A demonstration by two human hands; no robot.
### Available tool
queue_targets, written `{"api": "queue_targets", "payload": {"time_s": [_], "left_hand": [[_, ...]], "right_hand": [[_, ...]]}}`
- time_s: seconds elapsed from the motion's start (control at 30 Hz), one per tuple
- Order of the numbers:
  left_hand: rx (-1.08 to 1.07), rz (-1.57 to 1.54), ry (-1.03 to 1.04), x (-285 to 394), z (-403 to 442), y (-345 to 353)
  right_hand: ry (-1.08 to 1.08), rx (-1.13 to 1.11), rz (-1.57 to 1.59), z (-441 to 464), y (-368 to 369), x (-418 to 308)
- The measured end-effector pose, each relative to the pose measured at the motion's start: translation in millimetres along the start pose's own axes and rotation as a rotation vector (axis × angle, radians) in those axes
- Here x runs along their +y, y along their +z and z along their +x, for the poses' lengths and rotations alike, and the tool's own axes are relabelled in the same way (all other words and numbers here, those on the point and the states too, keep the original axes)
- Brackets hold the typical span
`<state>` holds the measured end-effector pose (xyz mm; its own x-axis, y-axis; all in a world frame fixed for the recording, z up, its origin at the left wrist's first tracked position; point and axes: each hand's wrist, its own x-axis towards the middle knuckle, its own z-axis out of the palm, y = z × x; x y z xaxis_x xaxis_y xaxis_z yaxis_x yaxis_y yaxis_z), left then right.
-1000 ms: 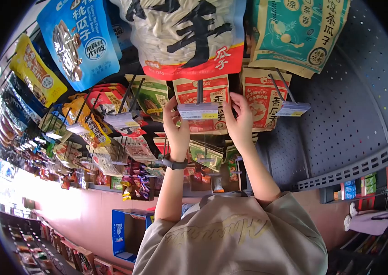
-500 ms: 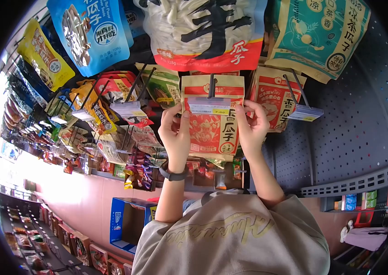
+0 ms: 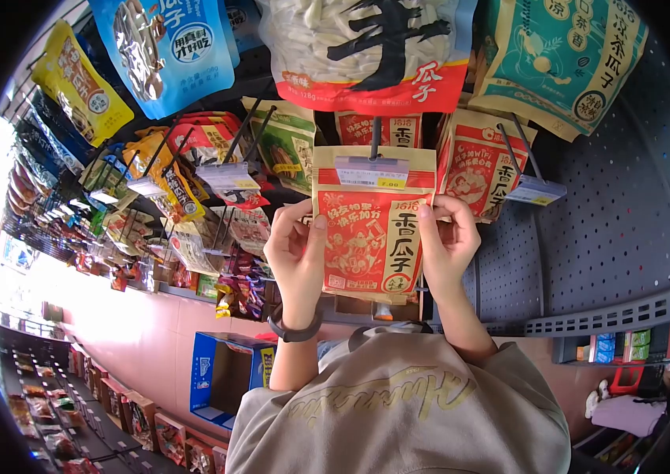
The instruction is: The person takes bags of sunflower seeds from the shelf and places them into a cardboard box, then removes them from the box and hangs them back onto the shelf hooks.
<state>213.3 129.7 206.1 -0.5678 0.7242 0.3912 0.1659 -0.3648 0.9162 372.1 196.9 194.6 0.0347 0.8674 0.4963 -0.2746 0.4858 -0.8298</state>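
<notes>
Dk grey perforated metal panel [image 3: 588,225] fills the R side: curved by the lens, rows of small round holes, slotted strip along its lower edge. Person's shirt [image 3: 414,411] next: soft matte grey-beige cloth, loose folds, yellowish script across the chest.

Up top, a big glossy plastic bag [image 3: 366,51], clear-look front w/ pale long seeds, black brushed char. & red lower band. To its R, teal bag [image 3: 560,67], matte, w/ tan border, hung at a tilt. To its L, shiny blue bag [image 3: 173,59], crinkled, rounded corners.

Centre, below the big bag: red-and-kraft pkt [image 3: 366,245], flat upright rectangle, matte papery face, tan top band & R strip w/ black chars. It's held by both side edges, its top band behind the price tag; can't tell if it's on the hook.

L hand [image 3: 295,245] pinches the L edge, thumb in front, other fingers curled. R hand [image 3: 449,241] pinches the R edge likewise, thumb up along the front.

Similar red pkts [image 3: 477,166] hang just R; green pkt [image 3: 283,150] to the L, near a slim yellow bag [image 3: 82,87], puffy & glossy, farther out. Lower L, open blue box [image 3: 224,375], stiff card, squared.

Smallest: price tag [image 3: 372,172], clear plastic, white/yellow insert; dk smooth wristband [image 3: 295,328] on the L wrist; thin metal hook [image 3: 376,134].
</notes>
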Motion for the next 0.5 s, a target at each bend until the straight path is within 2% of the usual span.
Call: {"api": "queue_targets", "payload": {"time_s": [0.2, 0.3, 0.4, 0.5], "left_hand": [[-0.011, 0.012, -0.037, -1, -4, -5], [-0.032, 0.050, 0.098, 0, -2, -3], [-0.013, 0.083, 0.145, 1, -5, -2], [-0.029, 0.050, 0.072, -8, -10, -8]], "right_hand": [[-0.005, -0.004, -0.013, -6, 0, -3], [-0.002, 0.005, -0.024, -6, -1, -4], [-0.047, 0.021, 0.002, -8, 0, -5], [0.009, -0.031, 0.006, -9, -2, 1]]}}
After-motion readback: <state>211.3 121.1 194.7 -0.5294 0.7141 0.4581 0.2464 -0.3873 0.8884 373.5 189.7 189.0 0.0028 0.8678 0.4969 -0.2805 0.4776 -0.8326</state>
